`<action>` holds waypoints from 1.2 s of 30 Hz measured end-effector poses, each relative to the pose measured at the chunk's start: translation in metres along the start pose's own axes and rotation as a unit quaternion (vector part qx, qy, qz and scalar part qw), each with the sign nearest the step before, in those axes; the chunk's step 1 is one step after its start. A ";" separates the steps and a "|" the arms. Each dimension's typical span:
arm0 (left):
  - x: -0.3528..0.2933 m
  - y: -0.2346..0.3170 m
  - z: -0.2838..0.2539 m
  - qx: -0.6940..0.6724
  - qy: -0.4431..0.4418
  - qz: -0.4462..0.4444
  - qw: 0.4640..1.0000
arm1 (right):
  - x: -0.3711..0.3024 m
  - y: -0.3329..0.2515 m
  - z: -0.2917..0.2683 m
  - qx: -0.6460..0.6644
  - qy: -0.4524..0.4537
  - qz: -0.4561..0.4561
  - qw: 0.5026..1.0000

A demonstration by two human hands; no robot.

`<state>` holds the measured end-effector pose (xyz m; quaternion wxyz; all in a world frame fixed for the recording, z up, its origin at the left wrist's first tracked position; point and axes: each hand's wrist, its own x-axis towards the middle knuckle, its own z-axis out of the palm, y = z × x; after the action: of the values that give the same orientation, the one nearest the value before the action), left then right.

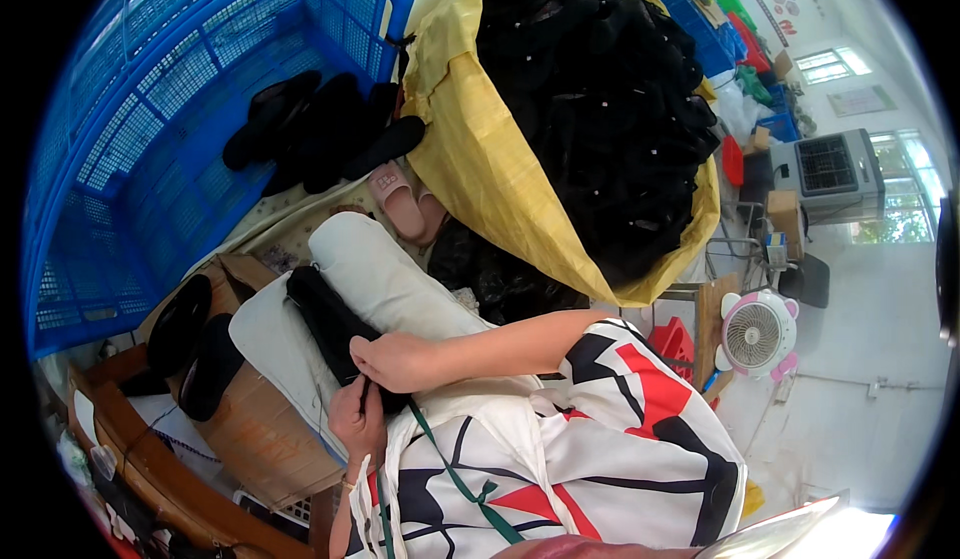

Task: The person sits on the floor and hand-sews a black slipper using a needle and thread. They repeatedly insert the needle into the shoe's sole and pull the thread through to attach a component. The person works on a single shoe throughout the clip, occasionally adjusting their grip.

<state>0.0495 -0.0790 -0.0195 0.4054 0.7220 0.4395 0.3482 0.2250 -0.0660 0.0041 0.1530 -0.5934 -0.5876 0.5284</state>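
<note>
Left fingers (347, 405), right fingers (364, 356): black piece (325, 311) | slipper (402, 211): lettering (387, 181) | carton (235, 404): orange writing (268, 450)

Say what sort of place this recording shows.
Probably a footwear workshop: a yellow sack is full of black shoe-like pieces, black shoes lie at a blue crate, and the left hand and right hand are working at a black item.

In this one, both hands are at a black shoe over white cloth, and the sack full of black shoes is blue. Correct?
No: the head view shows the sack is yellow, not blue. The rest holds: the left hand and right hand are at the black shoe over the white cloth, and the sack is full of black shoes.
</note>
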 end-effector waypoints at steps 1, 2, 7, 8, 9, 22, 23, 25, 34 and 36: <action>0.001 0.002 -0.001 0.005 -0.002 0.000 1.000 | 0.001 -0.001 -0.007 -0.015 -0.017 -0.015 1.000; 0.002 0.005 -0.001 0.010 -0.003 0.000 1.000 | 0.001 -0.002 -0.016 -0.030 -0.035 -0.030 0.999; 0.011 0.016 -0.002 0.032 -0.007 0.016 0.999 | 0.009 -0.013 -0.043 -0.113 -0.010 -0.154 0.982; 0.011 0.015 -0.002 0.035 -0.009 0.025 0.999 | 0.011 -0.009 -0.041 -0.098 -0.014 -0.177 0.979; 0.010 0.012 -0.001 0.036 -0.011 0.034 0.999 | 0.012 -0.007 -0.041 -0.102 -0.011 -0.171 0.980; 0.007 0.006 -0.011 0.015 -0.034 -0.011 0.999 | 0.051 -0.031 -0.021 -0.149 0.113 -0.254 0.949; 0.008 0.014 -0.013 0.002 -0.040 -0.069 0.997 | 0.048 -0.043 -0.032 -0.031 0.087 -0.152 0.984; 0.010 0.016 -0.012 -0.021 -0.038 -0.077 0.996 | 0.042 -0.050 -0.049 0.224 -0.014 0.011 0.974; 0.012 0.015 -0.011 -0.054 -0.023 -0.039 0.998 | 0.049 -0.108 -0.123 0.189 -0.018 -0.178 0.965; 0.012 0.012 -0.010 -0.056 -0.025 -0.036 0.997 | 0.047 -0.131 -0.128 0.283 -0.006 -0.112 0.953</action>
<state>0.0498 -0.0685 -0.0022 0.4683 0.6902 0.4348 0.3396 0.2468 0.0648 0.1391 0.3693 -0.4533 -0.4777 0.6557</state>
